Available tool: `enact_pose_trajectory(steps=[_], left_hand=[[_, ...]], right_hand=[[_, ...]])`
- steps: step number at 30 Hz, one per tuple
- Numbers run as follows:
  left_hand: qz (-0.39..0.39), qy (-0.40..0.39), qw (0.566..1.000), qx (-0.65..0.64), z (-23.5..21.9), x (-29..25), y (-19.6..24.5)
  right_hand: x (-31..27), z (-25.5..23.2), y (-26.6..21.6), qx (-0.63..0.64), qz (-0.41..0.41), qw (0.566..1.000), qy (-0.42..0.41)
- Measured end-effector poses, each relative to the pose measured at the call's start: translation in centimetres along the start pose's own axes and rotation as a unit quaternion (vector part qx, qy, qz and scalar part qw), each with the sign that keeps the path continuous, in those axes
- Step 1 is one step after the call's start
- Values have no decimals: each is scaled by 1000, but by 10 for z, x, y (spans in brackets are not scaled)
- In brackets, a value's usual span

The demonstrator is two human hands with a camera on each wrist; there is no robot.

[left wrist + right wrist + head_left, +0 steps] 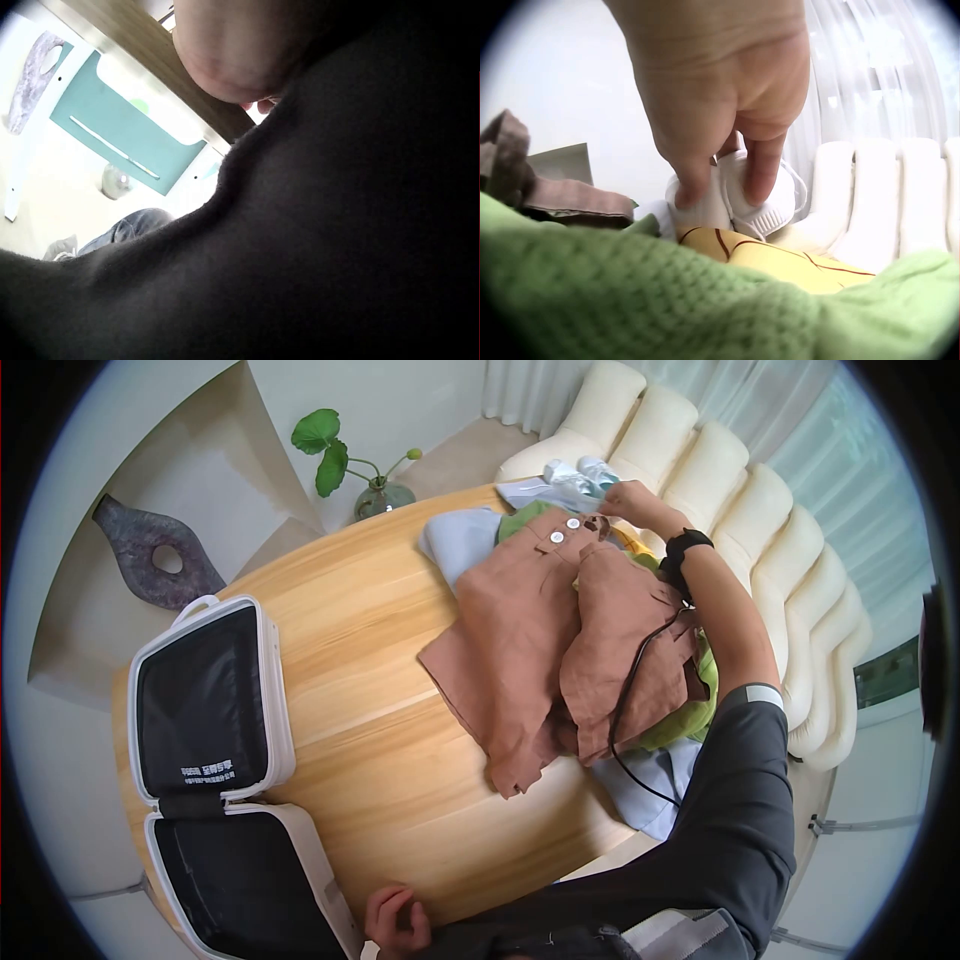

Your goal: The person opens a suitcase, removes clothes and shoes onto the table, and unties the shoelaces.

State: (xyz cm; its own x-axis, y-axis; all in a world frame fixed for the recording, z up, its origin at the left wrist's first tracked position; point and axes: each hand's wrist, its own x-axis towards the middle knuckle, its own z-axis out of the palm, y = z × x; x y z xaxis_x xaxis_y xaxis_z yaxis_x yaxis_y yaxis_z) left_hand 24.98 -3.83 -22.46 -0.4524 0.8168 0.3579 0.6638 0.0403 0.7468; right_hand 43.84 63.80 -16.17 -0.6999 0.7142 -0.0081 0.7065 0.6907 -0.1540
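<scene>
A small white shoe (739, 199) sits at the far edge of the clothes pile beside the cream sofa (700, 470), pinched between the right hand (720, 90)'s thumb and fingers, while the left hand (397, 920) rests loosely curled and holding nothing at the wooden table (350, 690)'s near edge.

The brown garment (545, 650) has two white buttons (565, 530). Under it lie a green knit cloth (652, 300) and a yellow cloth (780, 262) with dark red lines. The small shoe (739, 199) is white, perhaps with ribbed sole. The table (370, 690) is light wood, the case (215, 700) white with black lining.
</scene>
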Motion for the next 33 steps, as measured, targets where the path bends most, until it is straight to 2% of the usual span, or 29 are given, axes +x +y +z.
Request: enact_pose_trajectory(steps=[3,8,10,13,15,17,19,21,24,25,26,28,31,33], left_hand=[[-10,3,1000,-3,1,-3,0],[8,-3,1000,28,0,1,6],[-45,-2,999,10,2,0,11],[-22,-15,999,22,1,-1,7],[-27,-9,999,19,2,1,11],[-33,-2,999,14,3,4,13],[-26,-6,999,21,2,6,15],[-25,-4,999,26,2,7,17],[-40,-3,999,20,3,10,20],[-59,-2,998,11,2,9,22],[-71,10,997,19,3,8,20],[-21,19,999,19,5,7,12],[-8,22,999,33,-2,13,20],[-32,23,999,-10,-3,6,24]], right_hand=[[-5,3,-7,41,-39,998,35],[-19,-3,-27,61,-19,998,12],[-24,0,-28,58,-14,998,14],[-21,8,-22,34,-11,999,18],[-20,10,-15,34,-39,998,33],[-23,2,-28,34,-65,996,46],[-30,-18,-39,148,53,986,-52],[-35,-30,-45,127,49,990,-41],[-36,-45,-41,101,19,994,42],[-39,-55,-52,89,-6,994,59],[-45,-66,-65,101,16,993,58],[-56,-82,-98,135,-13,989,65],[-77,-100,-163,60,-45,996,53],[-88,-101,-201,66,-91,993,32]])
